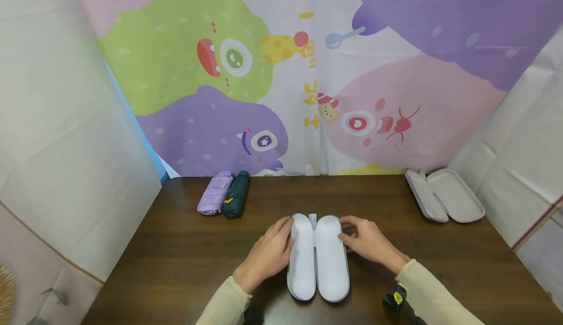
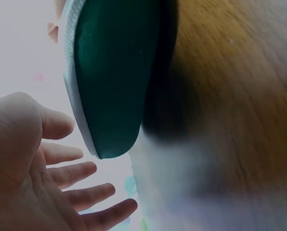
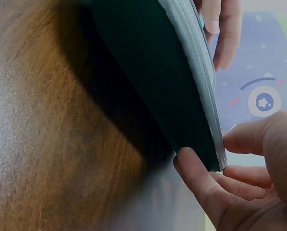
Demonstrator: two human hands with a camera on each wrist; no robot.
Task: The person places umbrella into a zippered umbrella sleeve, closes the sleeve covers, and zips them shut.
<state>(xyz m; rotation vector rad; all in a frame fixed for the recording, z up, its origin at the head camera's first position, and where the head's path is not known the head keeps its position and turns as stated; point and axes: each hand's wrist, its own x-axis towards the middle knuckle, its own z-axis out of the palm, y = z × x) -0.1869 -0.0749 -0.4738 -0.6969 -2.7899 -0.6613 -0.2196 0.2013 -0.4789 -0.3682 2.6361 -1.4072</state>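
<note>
A zippered case lies spread open in front of me in the head view, its two long rounded halves pale inside. Dark green covers its outer shell, and a light zipper band runs along the rim. My left hand is beside the far end of the left half; in the left wrist view its fingers are extended and spread near the shell's end. My right hand pinches the outer edge of the right half, thumb at the zipper rim and a finger against the green shell.
A purple folded umbrella and a dark green folded umbrella lie side by side at the table's back left. Another open case, pale inside, lies at the back right. A cartoon-printed curtain hangs behind the table.
</note>
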